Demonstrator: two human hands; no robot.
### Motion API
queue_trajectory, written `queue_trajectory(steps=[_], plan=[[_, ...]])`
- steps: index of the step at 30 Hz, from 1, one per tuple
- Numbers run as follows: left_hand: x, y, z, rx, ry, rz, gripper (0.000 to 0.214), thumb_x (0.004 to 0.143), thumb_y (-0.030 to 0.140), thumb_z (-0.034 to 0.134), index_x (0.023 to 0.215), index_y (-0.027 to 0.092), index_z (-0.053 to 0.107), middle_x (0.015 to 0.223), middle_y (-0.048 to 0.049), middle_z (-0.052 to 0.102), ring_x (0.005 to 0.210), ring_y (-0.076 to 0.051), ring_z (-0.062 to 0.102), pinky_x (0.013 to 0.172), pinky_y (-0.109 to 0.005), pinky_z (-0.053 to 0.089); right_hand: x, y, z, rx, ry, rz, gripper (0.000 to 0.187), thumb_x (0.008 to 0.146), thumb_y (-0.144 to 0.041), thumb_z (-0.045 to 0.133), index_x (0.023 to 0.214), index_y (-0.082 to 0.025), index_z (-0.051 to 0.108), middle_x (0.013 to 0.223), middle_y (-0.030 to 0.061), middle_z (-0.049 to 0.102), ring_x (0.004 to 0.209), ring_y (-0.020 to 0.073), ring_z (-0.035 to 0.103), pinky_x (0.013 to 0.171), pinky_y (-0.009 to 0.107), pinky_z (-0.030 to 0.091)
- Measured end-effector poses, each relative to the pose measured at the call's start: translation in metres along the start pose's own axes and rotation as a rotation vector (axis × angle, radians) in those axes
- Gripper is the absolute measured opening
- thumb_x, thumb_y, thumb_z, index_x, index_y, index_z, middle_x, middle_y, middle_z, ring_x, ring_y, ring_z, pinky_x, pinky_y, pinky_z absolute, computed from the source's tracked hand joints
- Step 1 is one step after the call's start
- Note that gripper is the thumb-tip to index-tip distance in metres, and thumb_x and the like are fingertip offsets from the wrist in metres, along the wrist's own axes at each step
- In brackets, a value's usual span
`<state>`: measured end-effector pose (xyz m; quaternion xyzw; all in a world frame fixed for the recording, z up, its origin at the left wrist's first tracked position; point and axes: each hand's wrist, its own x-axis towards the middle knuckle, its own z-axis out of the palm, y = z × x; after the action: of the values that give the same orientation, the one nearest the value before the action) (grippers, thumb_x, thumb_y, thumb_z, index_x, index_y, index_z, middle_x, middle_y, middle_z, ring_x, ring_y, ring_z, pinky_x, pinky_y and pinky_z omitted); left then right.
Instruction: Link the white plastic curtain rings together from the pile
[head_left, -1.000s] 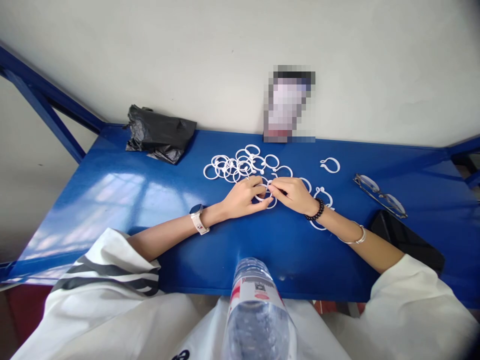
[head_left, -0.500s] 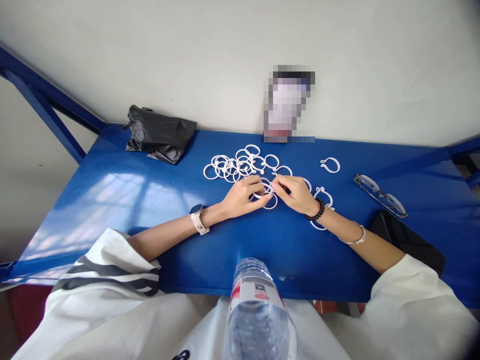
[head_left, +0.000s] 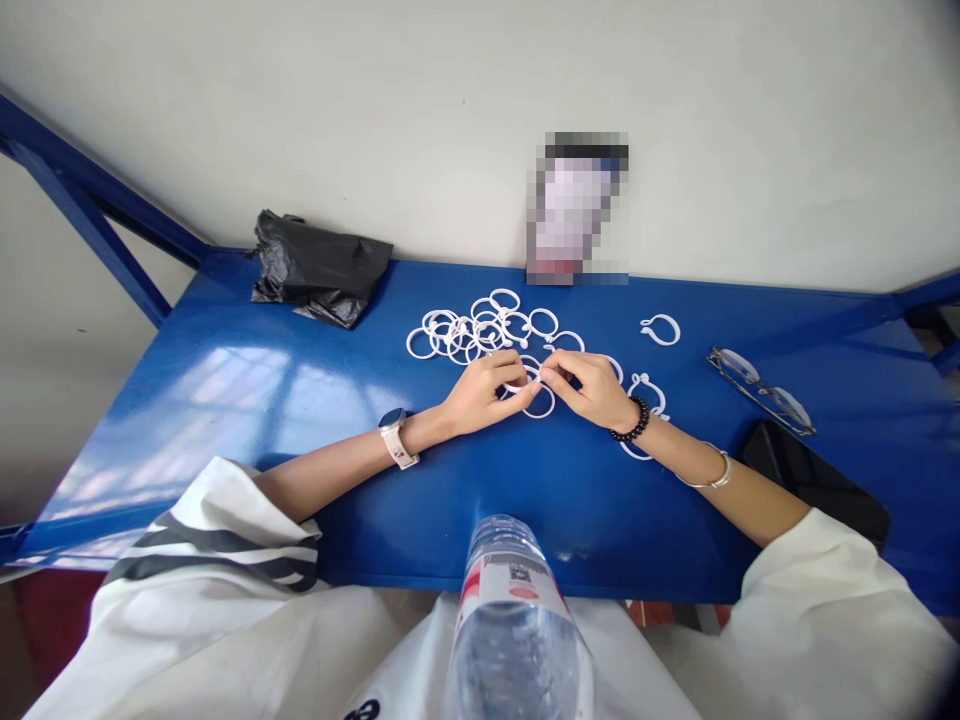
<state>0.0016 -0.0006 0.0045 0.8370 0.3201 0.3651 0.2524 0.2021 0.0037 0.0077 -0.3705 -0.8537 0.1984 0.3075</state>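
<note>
Blue table [head_left: 420,510] spans the view; at its near edge stands a clear bottle [head_left: 517,650], its label [head_left: 514,583] too small to read. Between the hands sits 1 white ring [head_left: 534,373]: left hand [head_left: 484,393] curls, thumb and finger seemingly pinching it, right hand [head_left: 592,388] pinches its end; light, steady pressure should prevent slipping

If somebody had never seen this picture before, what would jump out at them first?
Probably the cluster of white rings at the centre of the bright blue table, with the left hand and right hand close together on its near side. The clear plastic bottle also looms large at the bottom middle, and a crumpled black bag stands out at the back left of the table.
</note>
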Motion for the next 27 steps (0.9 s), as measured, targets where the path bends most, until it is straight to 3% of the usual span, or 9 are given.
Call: queue_trajectory(steps=[13, 27], plan=[[-0.0003, -0.0021, 0.0008, 0.051, -0.036, 0.035, 0.037, 0.096, 0.034, 0.045, 0.065, 0.015, 0.053, 0.066, -0.0015, 0.053, 0.061, -0.011, 0.046, 0.058, -0.024, 0.037, -0.0004, 0.0011, 0.0, -0.012, -0.015, -0.015, 0.029, 0.098, -0.034, 0.044, 0.077, -0.019, 0.057, 0.065, -0.0002, 0.063, 0.055, 0.0107, 0.055, 0.055, 0.023, 0.039], [0.0, -0.0004, 0.0028, 0.19, -0.121, 0.083, 0.035, 0.092, 0.037, 0.049, 0.064, 0.015, 0.054, 0.068, -0.0008, 0.05, 0.062, -0.012, 0.044, 0.058, -0.025, 0.036, 0.0034, 0.0017, 0.0018, -0.11, -0.116, -0.029, 0.035, 0.098, -0.03, 0.039, 0.071, -0.018, 0.057, 0.067, 0.0021, 0.064, 0.059, 0.0126, 0.056, 0.056, 0.024, 0.037]])
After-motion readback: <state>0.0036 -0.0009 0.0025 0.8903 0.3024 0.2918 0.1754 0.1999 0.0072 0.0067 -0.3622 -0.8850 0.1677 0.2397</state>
